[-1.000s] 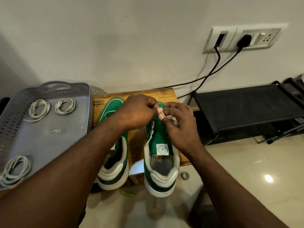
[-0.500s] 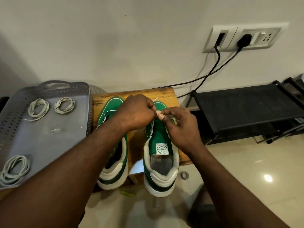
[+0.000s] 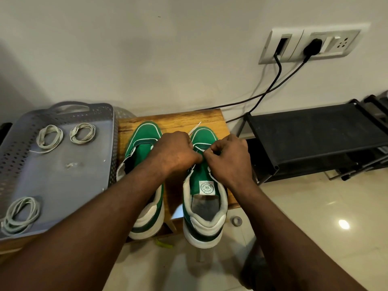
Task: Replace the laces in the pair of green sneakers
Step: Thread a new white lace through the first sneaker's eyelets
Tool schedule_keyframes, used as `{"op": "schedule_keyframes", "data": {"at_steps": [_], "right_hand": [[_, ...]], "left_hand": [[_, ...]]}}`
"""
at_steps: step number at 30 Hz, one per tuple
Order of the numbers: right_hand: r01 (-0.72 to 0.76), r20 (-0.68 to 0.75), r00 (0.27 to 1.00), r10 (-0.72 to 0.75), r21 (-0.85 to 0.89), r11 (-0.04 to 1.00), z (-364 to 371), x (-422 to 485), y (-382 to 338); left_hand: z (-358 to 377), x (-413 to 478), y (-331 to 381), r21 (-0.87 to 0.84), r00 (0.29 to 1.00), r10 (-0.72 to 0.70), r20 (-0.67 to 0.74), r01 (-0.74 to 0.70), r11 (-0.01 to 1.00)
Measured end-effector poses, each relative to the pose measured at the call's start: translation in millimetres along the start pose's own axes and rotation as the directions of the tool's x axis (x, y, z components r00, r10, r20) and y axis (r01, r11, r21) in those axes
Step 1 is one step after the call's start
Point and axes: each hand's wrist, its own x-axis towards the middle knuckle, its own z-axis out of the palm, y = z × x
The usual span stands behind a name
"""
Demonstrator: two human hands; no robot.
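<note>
Left hand [image 3: 176,154] and right hand [image 3: 228,158] are pinching the lace [image 3: 197,148] over the right sneaker [image 3: 204,134] (threading toe eyelets, I judge); evening both ends is coming next.

This was a home: a shoe rack [image 3: 315,133] stood on glossy floor tiles [image 3: 315,217] beside a low wooden bench [image 3: 178,119], under a plain wall [image 3: 147,49] with a socket panel [image 3: 331,46].

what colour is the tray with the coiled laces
The tray is bluish grey with perforated walls, clearest in the head view.
</note>
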Motion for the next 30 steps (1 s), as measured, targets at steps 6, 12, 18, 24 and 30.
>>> {"op": "schedule_keyframes", "data": {"at_steps": [6, 12, 18, 24, 30], "right_hand": [[0.039, 0.011, 0.999, -0.038, -0.052, 0.998, 2.2, -0.8, -0.9], [0.023, 0.047, 0.999, -0.022, -0.020, 1.000, 2.3, -1.2, -1.8], [0.028, 0.109, 0.993, -0.033, 0.039, 0.999, -0.7, 0.6, 0.9], [0.022, 0.101, 0.995, -0.026, 0.043, 0.999, -0.7, -0.6, -1.5], [0.036, 0.037, 0.999, -0.034, -0.069, 0.997, 6.9, -4.7, -3.3]], "left_hand": [[2.8, 2.3, -4.0, 0.012, 0.998, 0.033, -0.054, -0.032, 0.999], [9.1, 6.7, -8.7, -0.028, 0.993, 0.009, -0.119, -0.012, 1.000], [9.9, 9.7, -10.8, -0.075, 0.995, 0.007, -0.100, -0.014, 0.997], [8.2, 10.3, -12.3, -0.118, 0.998, -0.005, -0.068, -0.003, 0.993], [6.1, 8.9, -12.8, -0.213, 0.999, -0.011, -0.044, 0.002, 0.977]]}}
